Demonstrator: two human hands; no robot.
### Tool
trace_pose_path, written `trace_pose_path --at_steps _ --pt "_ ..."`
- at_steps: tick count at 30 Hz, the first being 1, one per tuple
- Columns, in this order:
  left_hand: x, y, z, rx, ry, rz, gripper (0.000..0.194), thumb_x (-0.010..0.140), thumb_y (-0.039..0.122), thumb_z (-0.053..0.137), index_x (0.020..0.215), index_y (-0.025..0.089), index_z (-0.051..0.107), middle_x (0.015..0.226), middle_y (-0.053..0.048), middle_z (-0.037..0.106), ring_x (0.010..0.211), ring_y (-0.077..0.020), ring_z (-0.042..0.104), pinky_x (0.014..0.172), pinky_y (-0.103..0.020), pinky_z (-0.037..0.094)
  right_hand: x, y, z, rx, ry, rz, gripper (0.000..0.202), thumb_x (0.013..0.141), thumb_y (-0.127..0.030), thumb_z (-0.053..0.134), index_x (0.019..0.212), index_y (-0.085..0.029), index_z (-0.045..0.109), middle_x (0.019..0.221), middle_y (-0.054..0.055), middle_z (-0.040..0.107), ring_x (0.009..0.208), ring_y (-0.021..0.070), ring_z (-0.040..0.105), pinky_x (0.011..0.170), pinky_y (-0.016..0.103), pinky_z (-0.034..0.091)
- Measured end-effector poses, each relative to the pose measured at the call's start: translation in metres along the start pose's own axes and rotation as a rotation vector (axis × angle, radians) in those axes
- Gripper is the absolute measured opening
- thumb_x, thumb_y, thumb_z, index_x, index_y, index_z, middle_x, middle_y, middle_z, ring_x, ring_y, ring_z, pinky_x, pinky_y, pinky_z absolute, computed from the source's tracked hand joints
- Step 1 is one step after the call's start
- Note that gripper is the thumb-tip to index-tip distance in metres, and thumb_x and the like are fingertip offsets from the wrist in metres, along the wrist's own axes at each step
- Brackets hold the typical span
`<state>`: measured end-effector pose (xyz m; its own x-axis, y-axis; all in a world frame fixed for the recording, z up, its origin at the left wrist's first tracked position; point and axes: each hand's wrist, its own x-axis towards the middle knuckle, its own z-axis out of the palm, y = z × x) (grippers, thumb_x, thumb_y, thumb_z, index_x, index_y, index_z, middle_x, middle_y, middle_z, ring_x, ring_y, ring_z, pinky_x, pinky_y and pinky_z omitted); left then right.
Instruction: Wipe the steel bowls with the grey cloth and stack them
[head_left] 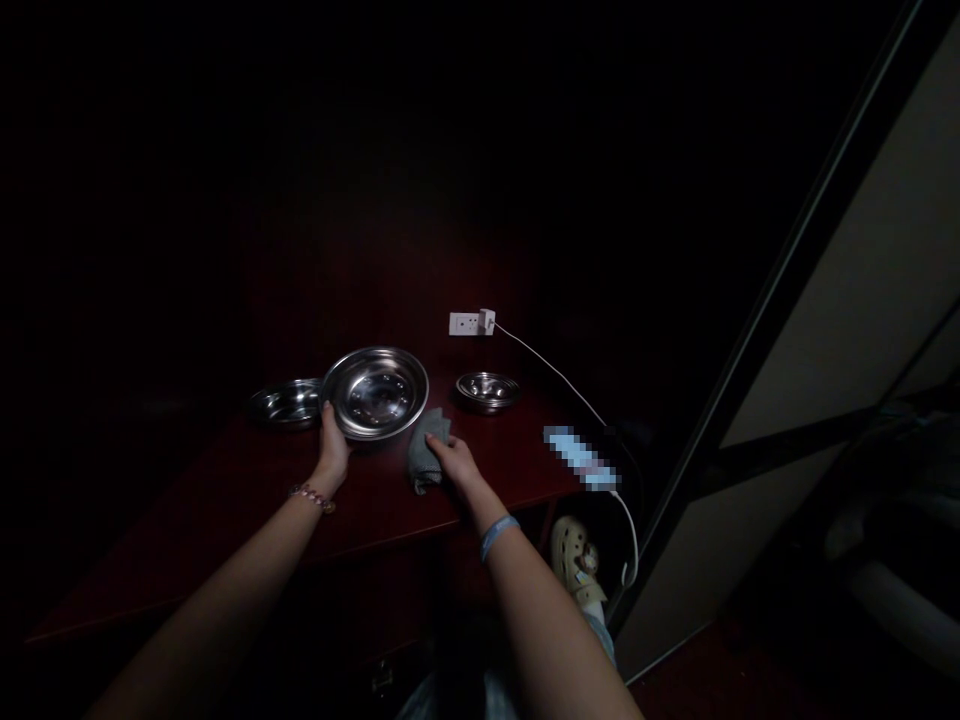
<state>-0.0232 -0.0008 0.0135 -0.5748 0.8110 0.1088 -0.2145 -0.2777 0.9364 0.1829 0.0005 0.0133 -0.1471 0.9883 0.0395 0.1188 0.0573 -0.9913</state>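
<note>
Clock positions are read from the held bowl. At 6 o'clock, the tabletop permits approach between the left hand and right hand. At 9 o'clock, a second bowl obstructs; overlap in view conceals the clearance. At 4 o'clock, the cloth obstructs. At 3 o'clock, a gap precedes the stacked bowls; a white cable hangs beyond.

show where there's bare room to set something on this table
The table looks bare left of the bracelet, and between the stacked bowls and pixelated object. It's crowded where the held bowl hides part of another bowl, and around the right hand and cloth.
</note>
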Motion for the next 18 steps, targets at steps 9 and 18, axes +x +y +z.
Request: trace_pose_path --at_steps 9,18 --pt "-0.014 0.009 0.009 -0.004 -0.051 -0.065 0.062 0.098 0.062 0.033 0.135 0.023 0.065 0.126 -0.012 0.076 0.114 -0.0334 0.072 0.075 -0.042 0.066 -0.007 0.004 -0.003 -0.985 0.071 -0.393 0.056 0.104 -0.039 0.054 0.157 -0.021 0.049 0.159 0.015 0.054 0.144 0.0312 0.045 0.120 0.051 0.031" --pt "-0.031 0.007 0.019 0.008 -0.328 -0.316 0.041 0.095 0.048 0.049 0.108 0.018 0.075 0.098 -0.013 0.081 0.101 -0.0337 0.076 0.077 -0.043 0.065 0.010 0.012 -0.037 -0.719 0.329 -0.241 0.045 0.099 -0.018 0.043 0.135 -0.018 0.070 0.134 0.015 0.073 0.129 0.0269 0.061 0.113 0.043 0.041"
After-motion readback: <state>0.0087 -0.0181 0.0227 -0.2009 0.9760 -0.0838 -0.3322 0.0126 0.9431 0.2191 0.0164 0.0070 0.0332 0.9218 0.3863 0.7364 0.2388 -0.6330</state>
